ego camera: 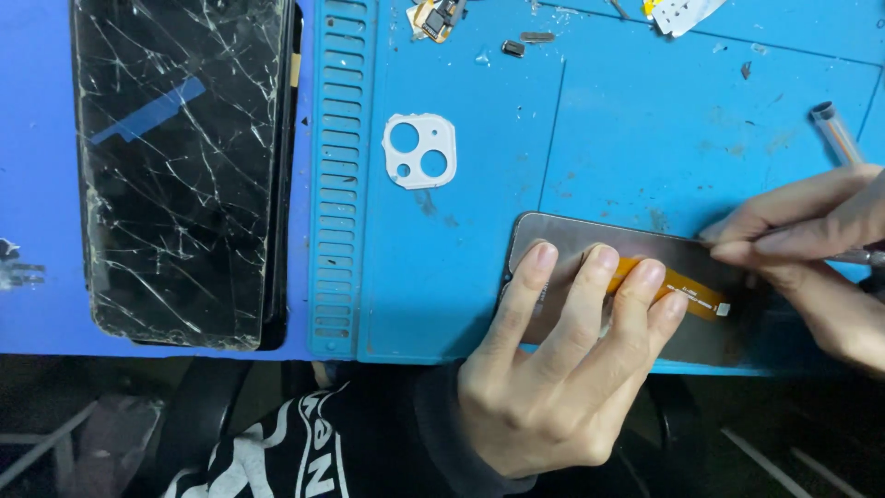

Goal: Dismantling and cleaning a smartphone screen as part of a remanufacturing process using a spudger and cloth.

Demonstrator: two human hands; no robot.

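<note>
My left hand lies flat on a dark phone display panel at the near edge of the blue mat, fingers spread over it and over its orange flex cable. My right hand comes in from the right, pinching a thin metal tool whose tip meets the panel's upper right part.
A phone with a badly cracked black screen lies at the left. A white camera-lens frame rests on the blue work mat. Small parts and a flex piece lie at the far edge, a metal pen-like tool at right.
</note>
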